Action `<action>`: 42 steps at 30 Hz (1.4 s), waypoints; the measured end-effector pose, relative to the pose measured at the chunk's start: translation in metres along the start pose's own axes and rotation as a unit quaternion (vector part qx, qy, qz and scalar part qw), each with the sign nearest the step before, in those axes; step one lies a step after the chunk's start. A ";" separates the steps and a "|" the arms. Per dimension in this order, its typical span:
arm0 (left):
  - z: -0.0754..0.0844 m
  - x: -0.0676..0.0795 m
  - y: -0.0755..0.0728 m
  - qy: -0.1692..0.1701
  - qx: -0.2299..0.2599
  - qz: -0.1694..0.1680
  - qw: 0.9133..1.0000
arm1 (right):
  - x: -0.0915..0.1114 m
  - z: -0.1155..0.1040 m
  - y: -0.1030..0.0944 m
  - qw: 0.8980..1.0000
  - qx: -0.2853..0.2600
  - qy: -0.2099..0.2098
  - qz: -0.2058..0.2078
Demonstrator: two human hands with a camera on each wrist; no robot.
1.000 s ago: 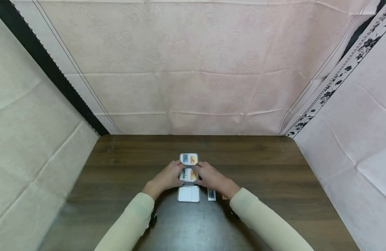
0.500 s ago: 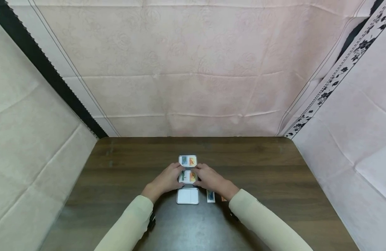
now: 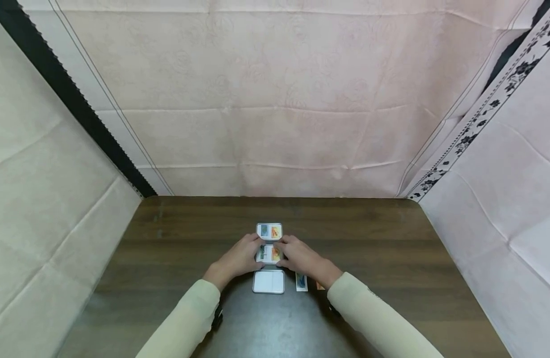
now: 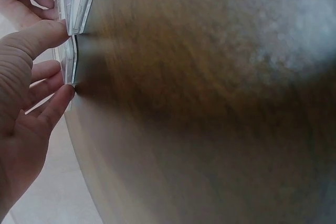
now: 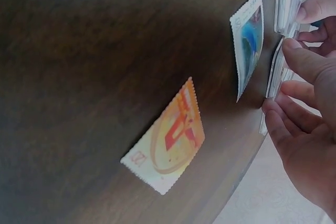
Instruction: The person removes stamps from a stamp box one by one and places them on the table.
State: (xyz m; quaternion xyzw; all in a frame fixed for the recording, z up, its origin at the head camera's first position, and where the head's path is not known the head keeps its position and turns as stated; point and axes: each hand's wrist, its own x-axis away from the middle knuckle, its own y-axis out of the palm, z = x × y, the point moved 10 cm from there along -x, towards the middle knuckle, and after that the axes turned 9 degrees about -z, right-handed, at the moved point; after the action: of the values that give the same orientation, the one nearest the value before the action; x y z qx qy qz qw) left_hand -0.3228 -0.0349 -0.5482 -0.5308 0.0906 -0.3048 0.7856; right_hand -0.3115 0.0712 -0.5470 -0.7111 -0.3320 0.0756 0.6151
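Observation:
Three flat clear plastic stamp cases lie in a column on the table in the head view. The middle case [image 3: 269, 254] shows two colourful stamps side by side; my left hand [image 3: 240, 254] holds its left edge and my right hand [image 3: 301, 255] its right edge. Both thumbs are at the near side, with the fingers toward the far side. The far case [image 3: 269, 230] also has two stamps inside. The near case [image 3: 268, 282] shows plain white. In the left wrist view, my left fingertips [image 4: 69, 92] pinch the thin clear edge low at the table.
Two loose stamps lie to the right of the cases: a blue picture stamp [image 5: 251, 43] and an orange stamp [image 5: 176, 135], partly hidden by my right arm in the head view. Pale cloth [image 3: 275, 99] hangs beyond the dark wooden table [image 3: 368, 233] and along both sides.

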 end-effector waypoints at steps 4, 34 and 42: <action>0.001 0.000 0.000 0.002 -0.007 0.002 1.000 | 0.001 -0.001 0.000 1.000 0.009 -0.007 0.006; 0.005 0.001 -0.001 0.003 -0.022 0.002 1.000 | 0.002 -0.004 0.000 1.000 0.009 -0.024 0.007; 0.004 0.001 -0.002 -0.003 -0.013 0.001 1.000 | 0.004 -0.005 -0.003 0.999 0.012 -0.025 0.022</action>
State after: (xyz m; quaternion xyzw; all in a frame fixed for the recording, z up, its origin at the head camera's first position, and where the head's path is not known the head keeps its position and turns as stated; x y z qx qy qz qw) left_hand -0.3204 -0.0328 -0.5447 -0.5422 0.0927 -0.3013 0.7789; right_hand -0.3070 0.0694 -0.5416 -0.7086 -0.3306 0.1107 0.6134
